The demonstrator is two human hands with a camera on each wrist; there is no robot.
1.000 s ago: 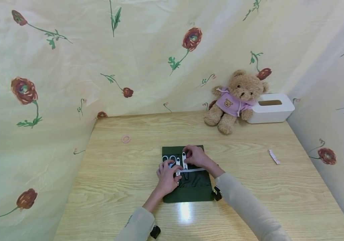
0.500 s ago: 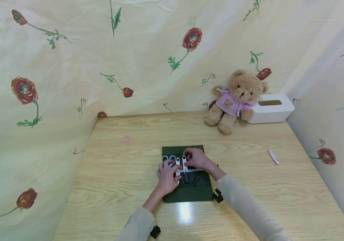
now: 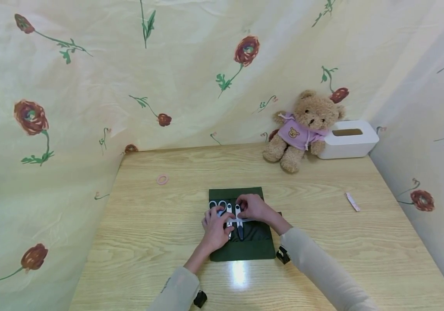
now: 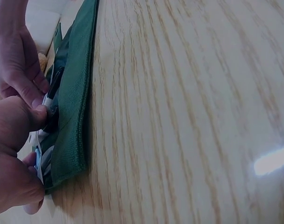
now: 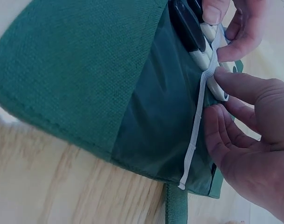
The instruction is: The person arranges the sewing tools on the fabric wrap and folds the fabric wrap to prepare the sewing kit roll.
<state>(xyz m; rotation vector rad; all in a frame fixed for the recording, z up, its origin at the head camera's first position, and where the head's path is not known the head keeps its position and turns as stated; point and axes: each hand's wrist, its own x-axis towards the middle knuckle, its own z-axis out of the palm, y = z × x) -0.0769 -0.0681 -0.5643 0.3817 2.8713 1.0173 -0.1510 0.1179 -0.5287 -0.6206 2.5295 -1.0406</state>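
Observation:
A dark green fabric tool roll (image 3: pixel 241 254) lies unfolded on the table. Scissors (image 3: pixel 212 203) with pale finger loops sit at its left. Beside them are two slim white tools with dark ends, the left tool (image 3: pixel 229 209) and the right tool (image 3: pixel 240 231), both under a white elastic band (image 5: pixel 193 144). My left hand (image 3: pixel 215 229) is bent over the scissors and holds the left tool with thumb and forefinger, partly covering both. My right hand (image 3: pixel 254 207) pinches the right tool near its white upper end, thumb right at the elastic. The dark end points toward me.
A teddy bear (image 3: pixel 297 134) in a lilac hoodie leans against a white tissue box (image 3: pixel 347 149) at the back right. On the wooden table (image 3: pixel 144 242) lie a pink ring (image 3: pixel 162 179) at left and a small pale pink strip (image 3: pixel 352 202) at right. Floral-covered walls enclose the table.
My right hand has moved slightly toward me, sliding the right tool farther down under the elastic band. The left hand stays in place.

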